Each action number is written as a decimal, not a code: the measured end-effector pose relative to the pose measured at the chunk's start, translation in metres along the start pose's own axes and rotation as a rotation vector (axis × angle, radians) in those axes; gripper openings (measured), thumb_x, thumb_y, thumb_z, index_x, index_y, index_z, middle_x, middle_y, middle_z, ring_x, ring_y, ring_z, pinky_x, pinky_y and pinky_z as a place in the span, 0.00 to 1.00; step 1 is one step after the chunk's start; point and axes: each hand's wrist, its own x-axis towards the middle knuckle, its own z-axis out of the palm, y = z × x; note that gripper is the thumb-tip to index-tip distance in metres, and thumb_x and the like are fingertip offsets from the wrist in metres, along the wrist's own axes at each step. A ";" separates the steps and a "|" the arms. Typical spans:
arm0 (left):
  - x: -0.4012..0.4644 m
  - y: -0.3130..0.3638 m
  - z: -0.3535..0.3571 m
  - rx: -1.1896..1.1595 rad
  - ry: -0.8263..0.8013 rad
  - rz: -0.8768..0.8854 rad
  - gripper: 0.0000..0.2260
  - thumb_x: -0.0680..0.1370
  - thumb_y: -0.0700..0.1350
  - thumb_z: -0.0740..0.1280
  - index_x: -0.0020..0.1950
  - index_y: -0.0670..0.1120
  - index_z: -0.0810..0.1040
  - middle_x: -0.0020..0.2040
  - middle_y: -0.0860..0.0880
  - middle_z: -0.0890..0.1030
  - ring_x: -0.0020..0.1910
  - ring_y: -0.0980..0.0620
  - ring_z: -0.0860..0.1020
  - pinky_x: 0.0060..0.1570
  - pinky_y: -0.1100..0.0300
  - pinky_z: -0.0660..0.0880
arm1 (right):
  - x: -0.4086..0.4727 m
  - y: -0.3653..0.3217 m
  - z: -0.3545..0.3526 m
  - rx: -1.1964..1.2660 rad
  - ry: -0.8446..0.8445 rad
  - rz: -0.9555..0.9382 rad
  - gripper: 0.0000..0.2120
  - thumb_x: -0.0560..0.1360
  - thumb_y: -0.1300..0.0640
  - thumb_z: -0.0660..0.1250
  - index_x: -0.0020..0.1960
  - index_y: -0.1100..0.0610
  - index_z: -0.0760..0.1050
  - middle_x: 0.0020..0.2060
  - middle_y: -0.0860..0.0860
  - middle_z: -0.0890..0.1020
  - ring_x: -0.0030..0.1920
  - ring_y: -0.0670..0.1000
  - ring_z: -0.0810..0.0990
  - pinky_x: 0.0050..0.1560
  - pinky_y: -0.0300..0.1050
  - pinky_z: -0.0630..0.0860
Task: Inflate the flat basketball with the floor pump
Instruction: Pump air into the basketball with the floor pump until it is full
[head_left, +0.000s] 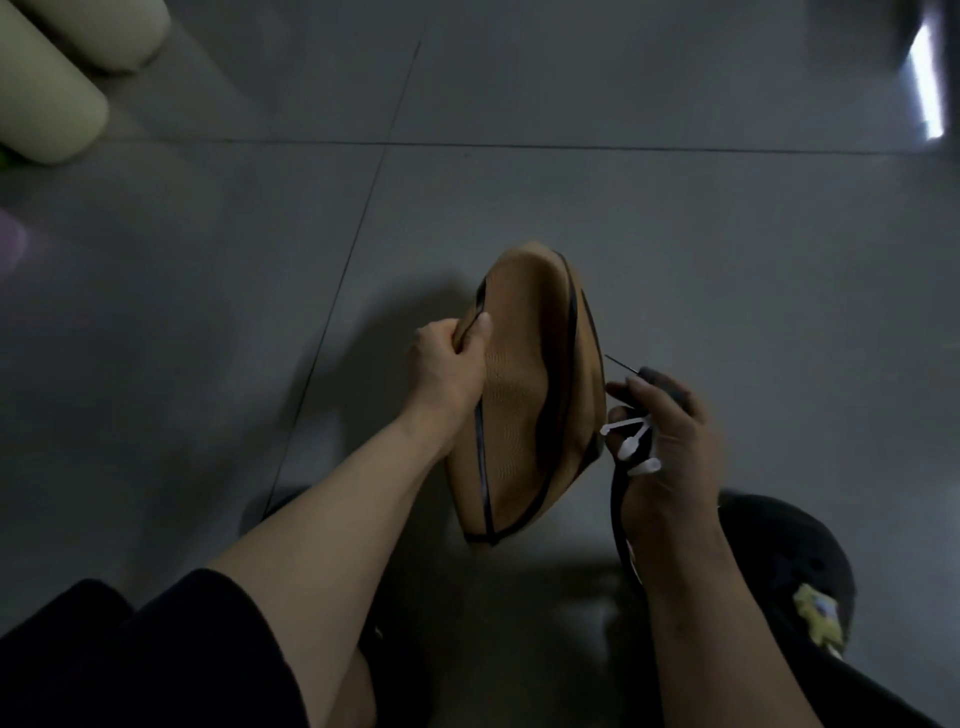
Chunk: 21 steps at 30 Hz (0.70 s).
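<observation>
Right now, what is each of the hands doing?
Left hand: grips the folded edge of the flat basketball.
Right hand: holds the pump hose end, needle pointing at the ball.

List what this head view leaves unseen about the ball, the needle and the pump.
- Valve hole: nowhere visible on the folded basketball; the side facing the needle is turned away.
- Pump body: out of frame; only the hose shows, disappearing behind the right hand.
- White fittings: too small to identify.
- Left hand fingers: hidden behind the ball's edge.
</observation>
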 end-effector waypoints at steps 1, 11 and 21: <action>0.002 0.001 -0.001 0.002 0.003 0.012 0.17 0.79 0.50 0.60 0.32 0.45 0.68 0.27 0.48 0.66 0.28 0.48 0.65 0.30 0.55 0.63 | 0.000 0.001 0.000 -0.015 -0.001 -0.003 0.10 0.71 0.68 0.67 0.50 0.58 0.74 0.49 0.62 0.77 0.38 0.51 0.77 0.30 0.38 0.75; -0.070 0.012 0.049 0.533 -0.026 0.285 0.19 0.74 0.45 0.67 0.63 0.53 0.72 0.50 0.50 0.82 0.50 0.50 0.80 0.51 0.56 0.76 | -0.001 0.015 0.008 -0.279 0.100 -0.069 0.32 0.57 0.54 0.82 0.56 0.61 0.73 0.45 0.60 0.82 0.42 0.54 0.82 0.43 0.48 0.79; -0.047 -0.014 0.053 0.768 -0.761 0.087 0.20 0.81 0.46 0.53 0.74 0.49 0.59 0.75 0.48 0.58 0.75 0.47 0.51 0.74 0.48 0.49 | 0.027 0.001 -0.030 -0.468 0.213 -0.087 0.17 0.66 0.68 0.74 0.54 0.65 0.77 0.43 0.63 0.82 0.36 0.57 0.81 0.31 0.41 0.75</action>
